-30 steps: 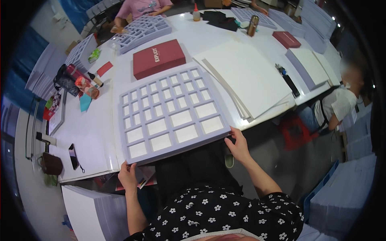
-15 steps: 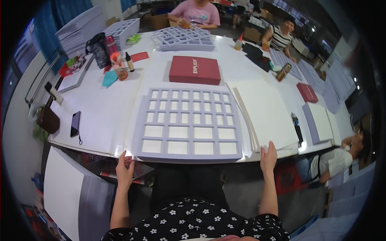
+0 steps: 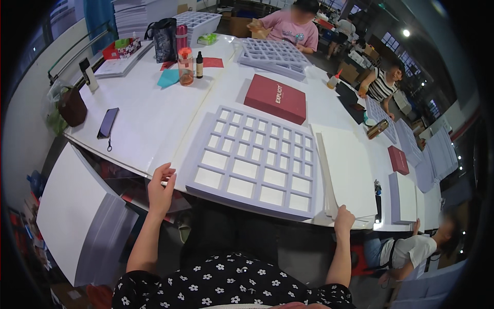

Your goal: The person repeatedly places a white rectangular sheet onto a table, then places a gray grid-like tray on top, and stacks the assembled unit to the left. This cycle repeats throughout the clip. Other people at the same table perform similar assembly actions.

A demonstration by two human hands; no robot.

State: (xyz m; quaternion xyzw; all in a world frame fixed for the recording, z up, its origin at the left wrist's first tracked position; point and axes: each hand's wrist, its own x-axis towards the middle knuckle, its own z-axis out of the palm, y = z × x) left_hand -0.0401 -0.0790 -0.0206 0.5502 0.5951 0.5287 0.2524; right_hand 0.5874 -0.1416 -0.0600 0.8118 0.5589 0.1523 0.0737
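A big pale grey foam tray cut into rows of square holes (image 3: 257, 159) lies flat on the white table (image 3: 149, 123), at the near edge, right in front of the person. Its long side runs along that edge, from left to right, a bit slanted, with the right end nearer. The holes make a neat grid, with bigger squares near the person and smaller ones farther away. The foam looks soft and dull, not shiny.

The left hand (image 3: 161, 188) is open just beside the tray's near left corner, fingers a little spread and held up. I cannot tell if it touches the tray. The right hand (image 3: 343, 218) is at the near corner of a stack of flat white boards (image 3: 350, 170) that lies just right of the tray. Its fingers curl down on that corner.

Just behind the tray lies a flat dark red box (image 3: 275, 98). Farther back is another grey foam tray (image 3: 274, 55). To the left lies a black phone (image 3: 107, 123), and behind it stands a clear orange drink bottle (image 3: 186, 67).
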